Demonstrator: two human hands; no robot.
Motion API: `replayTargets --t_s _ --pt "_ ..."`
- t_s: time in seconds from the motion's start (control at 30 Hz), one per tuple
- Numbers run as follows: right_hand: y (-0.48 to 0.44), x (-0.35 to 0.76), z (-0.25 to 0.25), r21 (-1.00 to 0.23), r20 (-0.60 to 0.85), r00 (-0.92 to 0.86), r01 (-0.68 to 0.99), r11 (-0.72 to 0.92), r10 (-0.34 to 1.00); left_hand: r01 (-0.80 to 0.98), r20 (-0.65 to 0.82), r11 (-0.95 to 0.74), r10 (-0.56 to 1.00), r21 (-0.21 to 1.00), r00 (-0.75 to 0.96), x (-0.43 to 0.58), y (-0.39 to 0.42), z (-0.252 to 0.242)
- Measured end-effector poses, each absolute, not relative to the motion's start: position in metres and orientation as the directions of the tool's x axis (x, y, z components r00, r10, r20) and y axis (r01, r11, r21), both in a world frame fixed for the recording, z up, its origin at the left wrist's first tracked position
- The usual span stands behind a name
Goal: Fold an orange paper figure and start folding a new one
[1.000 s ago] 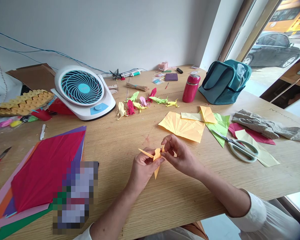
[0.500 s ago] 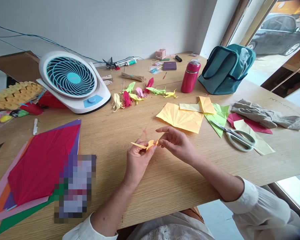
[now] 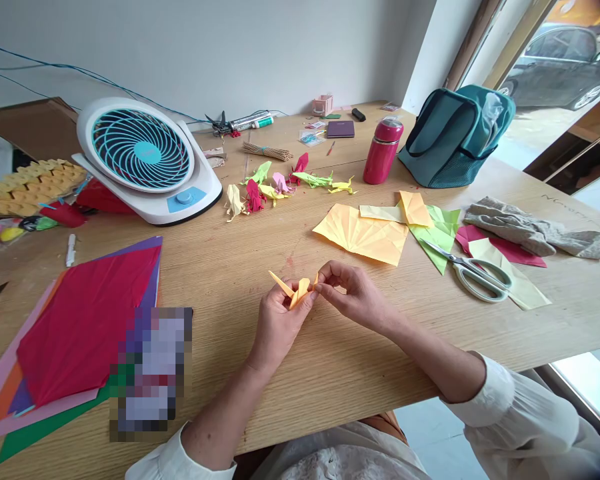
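Observation:
A small folded orange paper origami figure (image 3: 300, 291) is held over the table in front of me. My left hand (image 3: 280, 323) grips its body from below, and a long thin point sticks out to the upper left. With thumb and index finger pressed together, my right hand (image 3: 353, 293) pinches the figure's right-hand point. Just beyond my hands lies a creased orange sheet (image 3: 363, 237). Several finished origami figures in pale yellow, red, pink and green stand farther back, among them a red one (image 3: 255, 196).
Scissors (image 3: 473, 269) rest on paper scraps at the right, near a grey cloth (image 3: 535, 227). A red flask (image 3: 382, 152) and a teal bag (image 3: 455, 140) stand behind. On the left are a fan (image 3: 153, 157) and stacked coloured paper (image 3: 87, 320).
The figure has turned slightly, its left point now angling more upward. My right index finger has curled in, closing on the right-hand point.

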State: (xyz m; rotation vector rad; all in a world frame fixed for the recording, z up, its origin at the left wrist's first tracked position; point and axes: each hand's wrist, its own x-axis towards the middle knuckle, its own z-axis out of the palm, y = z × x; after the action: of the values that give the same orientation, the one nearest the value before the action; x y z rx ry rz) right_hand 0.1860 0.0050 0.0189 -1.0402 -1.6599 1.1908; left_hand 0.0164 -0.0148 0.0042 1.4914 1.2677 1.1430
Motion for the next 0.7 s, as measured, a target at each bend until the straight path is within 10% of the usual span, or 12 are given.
replayTargets --t_s 0.43,0.7 --pt "0.000 0.187 0.024 -0.883 0.339 -0.276 0.236 0.406 0.899 0.461 0.384 -0.361 0.922 0.810 0.048 0.018 -0.018 0.015" --pt "0.005 0.188 0.020 -0.983 0.120 -0.343 0.088 0.159 0.932 0.372 0.287 -0.305 0.952 0.877 0.104 0.019 -0.018 0.017"
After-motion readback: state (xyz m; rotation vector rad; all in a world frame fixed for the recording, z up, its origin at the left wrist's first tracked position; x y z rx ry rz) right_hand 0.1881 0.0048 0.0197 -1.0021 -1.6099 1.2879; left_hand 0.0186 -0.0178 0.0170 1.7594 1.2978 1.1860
